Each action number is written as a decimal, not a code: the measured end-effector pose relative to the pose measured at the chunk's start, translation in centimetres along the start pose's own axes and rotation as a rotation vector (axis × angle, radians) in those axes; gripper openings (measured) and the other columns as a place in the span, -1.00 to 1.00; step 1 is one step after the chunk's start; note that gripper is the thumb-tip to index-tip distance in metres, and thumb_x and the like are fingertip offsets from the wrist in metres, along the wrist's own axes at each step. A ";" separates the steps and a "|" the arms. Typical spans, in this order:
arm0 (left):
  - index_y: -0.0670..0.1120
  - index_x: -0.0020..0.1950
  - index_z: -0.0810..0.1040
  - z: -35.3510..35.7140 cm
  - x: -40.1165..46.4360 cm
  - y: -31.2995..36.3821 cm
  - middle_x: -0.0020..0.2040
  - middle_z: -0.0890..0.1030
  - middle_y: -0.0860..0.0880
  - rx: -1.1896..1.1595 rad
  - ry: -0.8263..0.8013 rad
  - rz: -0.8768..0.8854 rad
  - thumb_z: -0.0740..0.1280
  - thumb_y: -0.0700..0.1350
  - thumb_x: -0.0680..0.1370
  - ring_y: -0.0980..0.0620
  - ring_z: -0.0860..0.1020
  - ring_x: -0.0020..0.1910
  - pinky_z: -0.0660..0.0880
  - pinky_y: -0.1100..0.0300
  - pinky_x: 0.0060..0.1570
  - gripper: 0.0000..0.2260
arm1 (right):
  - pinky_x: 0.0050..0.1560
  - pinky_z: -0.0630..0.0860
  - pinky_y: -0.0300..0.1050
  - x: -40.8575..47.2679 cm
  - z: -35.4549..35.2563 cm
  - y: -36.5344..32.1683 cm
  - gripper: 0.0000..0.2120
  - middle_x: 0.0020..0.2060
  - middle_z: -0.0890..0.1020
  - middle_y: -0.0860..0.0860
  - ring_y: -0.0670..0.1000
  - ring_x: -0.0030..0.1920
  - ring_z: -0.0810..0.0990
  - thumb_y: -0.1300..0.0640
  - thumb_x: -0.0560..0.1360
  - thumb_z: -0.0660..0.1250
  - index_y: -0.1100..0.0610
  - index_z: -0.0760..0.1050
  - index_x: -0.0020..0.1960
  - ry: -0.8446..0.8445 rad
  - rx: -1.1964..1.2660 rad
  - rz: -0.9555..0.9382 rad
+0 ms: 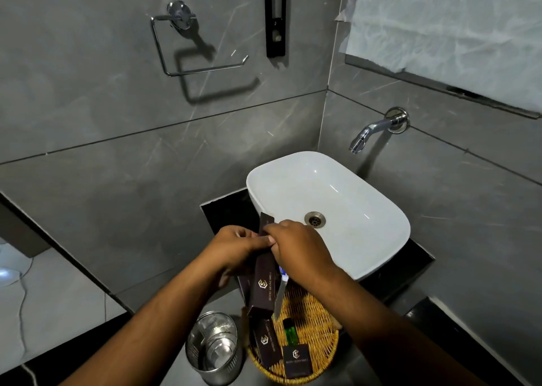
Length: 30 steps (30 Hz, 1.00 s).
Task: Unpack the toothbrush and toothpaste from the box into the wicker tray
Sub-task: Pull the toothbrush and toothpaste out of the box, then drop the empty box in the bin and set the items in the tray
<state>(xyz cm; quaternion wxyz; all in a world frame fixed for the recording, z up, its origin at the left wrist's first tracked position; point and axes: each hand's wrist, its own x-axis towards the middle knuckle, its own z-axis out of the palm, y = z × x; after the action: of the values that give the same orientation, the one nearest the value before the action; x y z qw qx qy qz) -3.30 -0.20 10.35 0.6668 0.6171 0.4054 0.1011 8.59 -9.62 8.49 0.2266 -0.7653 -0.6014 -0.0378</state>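
While both hands are pinching the top of the dark box above the wicker tray, left hand and right hand closed on it, I am judging its light, crushable cardboard best gripped by the edges.
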 end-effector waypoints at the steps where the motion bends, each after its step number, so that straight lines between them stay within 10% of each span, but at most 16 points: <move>1: -0.24 -0.29 0.57 -0.1 0.2 -0.3 -0.45 0.59 -0.12 -0.034 -0.006 -0.018 0.49 -0.15 0.44 0.05 0.52 -0.57 0.40 0.31 -0.53 -0.80 | -0.31 0.45 -0.10 0.2 0.1 0.0 -0.87 -0.14 0.64 0.12 0.17 -0.19 0.61 0.19 0.50 0.25 0.13 0.55 -0.01 0.004 -0.008 -0.009; 10: -0.21 -0.14 0.63 -3.9 3.0 -3.6 -0.28 0.65 -0.17 -0.045 0.177 -0.034 0.41 -0.33 0.44 -0.10 0.61 -0.33 0.56 0.11 -0.24 -0.94 | -0.36 0.30 -0.10 0.1 1.1 2.2 -0.76 -0.26 0.61 0.14 0.17 -0.26 0.57 0.03 0.53 0.31 0.18 0.49 -0.21 -0.169 -0.102 -0.021; 20: -0.11 -0.20 0.48 -9.7 7.3 -13.9 -0.28 0.56 -0.06 0.034 0.458 -0.136 0.43 -0.41 0.39 0.01 0.52 -0.30 0.41 0.20 -0.37 -0.76 | -0.27 0.30 -0.13 -0.7 5.9 5.0 -0.88 -0.14 0.62 0.13 0.15 -0.17 0.60 0.18 0.53 0.24 0.22 0.51 -0.08 -0.529 -0.323 -0.067; 30: -0.16 0.02 0.59 -10.9 13.3 -27.4 -0.02 0.69 -0.25 0.099 0.551 -0.278 0.45 -0.30 0.32 -0.29 0.64 0.01 0.56 -0.06 0.00 -0.71 | -0.33 0.58 0.00 0.1 8.8 4.5 -0.86 -0.28 0.61 0.06 0.13 -0.31 0.66 0.12 0.44 0.41 0.12 0.46 -0.19 -0.559 -0.481 -0.143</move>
<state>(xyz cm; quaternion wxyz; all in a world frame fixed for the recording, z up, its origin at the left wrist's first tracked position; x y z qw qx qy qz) -11.91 10.32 -19.02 0.5084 0.5371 0.6556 0.1525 11.00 -6.86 -0.72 -0.1357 -0.7333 -0.6660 0.0165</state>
